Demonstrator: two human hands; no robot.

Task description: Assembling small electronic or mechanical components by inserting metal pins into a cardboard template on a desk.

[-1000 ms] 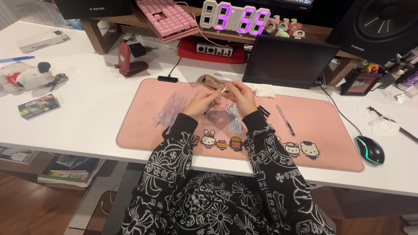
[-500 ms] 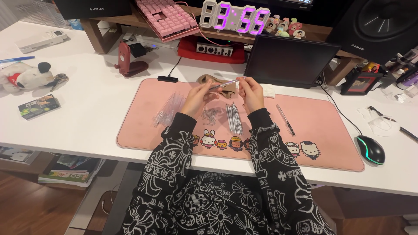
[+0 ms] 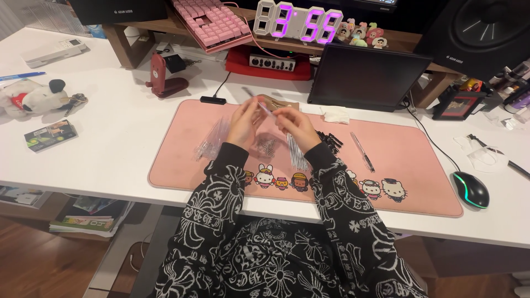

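Nearest to the camera are the two sleeves of black cloth with a white pattern [image 3: 331,209], which reach over the edge of the white desk [image 3: 105,149]. They lie on a long pink desk mat with small cartoon figures [image 3: 419,165]. Above the mat the left hand [image 3: 244,122] and the right hand [image 3: 297,126] are raised close together. Between them is a thin pen-like stick [image 3: 259,104], blurred; the grip of each hand is closed on it with the fingertips, one hand at each end. Under the hands, on the mat, lie a bundle of thin striped sticks [image 3: 297,153] and a clear plastic bag [image 3: 212,139]. To the right on the mat are a heap of small black caps [image 3: 327,140] and one slim pen [image 3: 362,151]. Farther right a black computer mouse with green light [image 3: 471,189] stands on the desk. Behind the mat a dark tablet screen [image 3: 369,77] leans, and beyond it are a pink keyboard [image 3: 212,22] and a digital clock with purple digits [image 3: 298,23].
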